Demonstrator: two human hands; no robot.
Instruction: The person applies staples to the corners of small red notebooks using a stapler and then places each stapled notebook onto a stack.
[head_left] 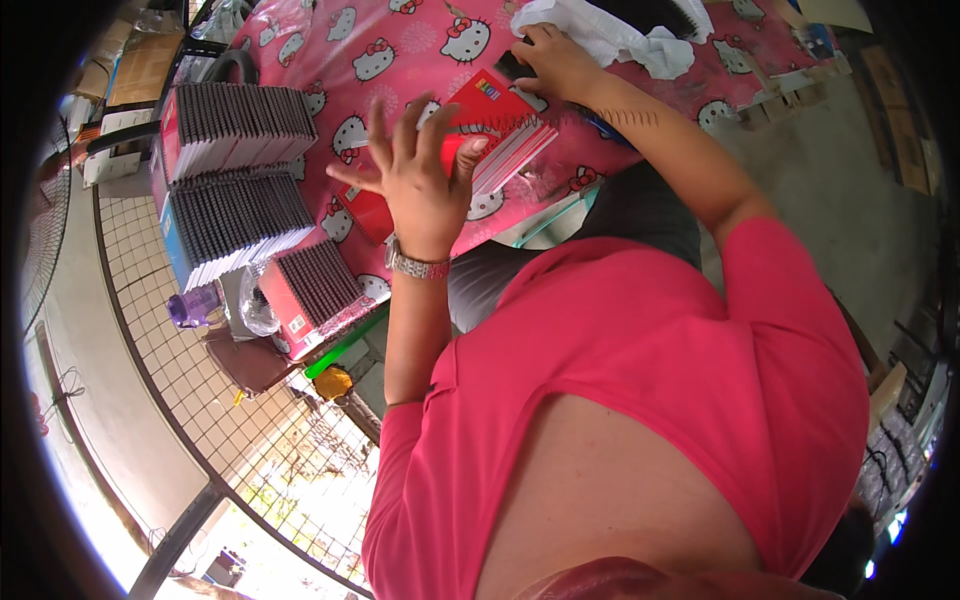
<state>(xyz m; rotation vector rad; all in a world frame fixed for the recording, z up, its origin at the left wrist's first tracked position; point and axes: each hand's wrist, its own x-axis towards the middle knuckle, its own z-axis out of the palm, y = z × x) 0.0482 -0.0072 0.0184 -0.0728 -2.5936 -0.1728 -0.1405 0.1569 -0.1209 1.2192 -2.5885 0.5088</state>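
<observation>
A red-covered notebook (482, 98) lies on a small pile of red notebooks on the table in front of me. Along its edge runs a dark spiral wire, whose loose end (628, 117) sticks out to the right past the covers and crosses my right forearm. Over the pile's left part, my left hand (420, 190) is raised with its fingers spread and nothing in them. Beyond the pile, my right hand (557, 65) has its fingers bent over a dark object (512, 66) that I cannot make out, beside a crumpled white cloth (620, 40).
Stacks of spiral-bound notebooks (240, 215) stand along the table's left side, with a shorter stack (315, 285) nearer me. A patterned pink cloth (375, 60) covers the table. Beyond its left edge are a purple bottle (195, 306) and a wire grid (150, 290).
</observation>
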